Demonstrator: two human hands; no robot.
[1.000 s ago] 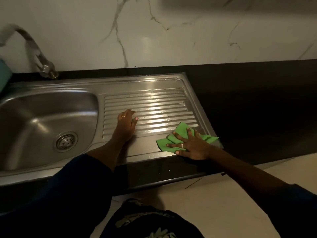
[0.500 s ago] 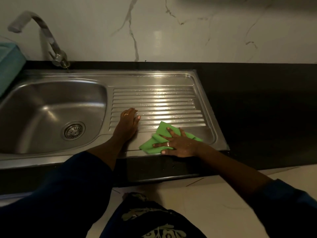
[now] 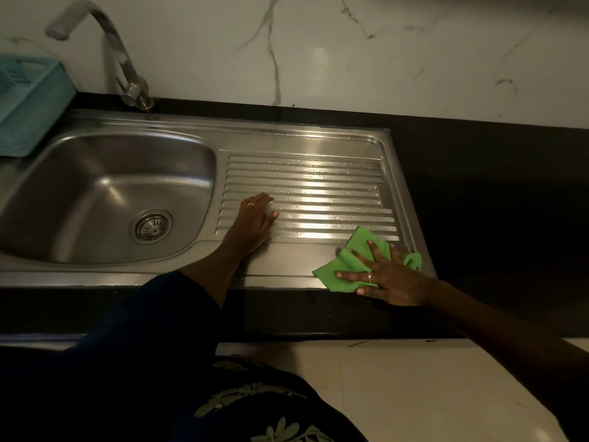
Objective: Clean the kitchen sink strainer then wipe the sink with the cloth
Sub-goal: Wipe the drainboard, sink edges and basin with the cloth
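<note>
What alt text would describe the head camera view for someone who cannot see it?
A person's right hand presses a green cloth flat on the near right corner of a steel sink's ribbed drainboard, while the left hand rests open on its left edge. The strainer sits in the basin's drain.

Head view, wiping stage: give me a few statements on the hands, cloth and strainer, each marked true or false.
1. The right hand presses a green cloth flat on the drainboard's near right corner. True.
2. The left hand holds the strainer. False: it rests flat on the ribbed drainboard; the strainer sits in the basin drain.
3. Water runs from the tap. False: no stream is visible.
4. A teal basket stands left of the basin. True.
</note>
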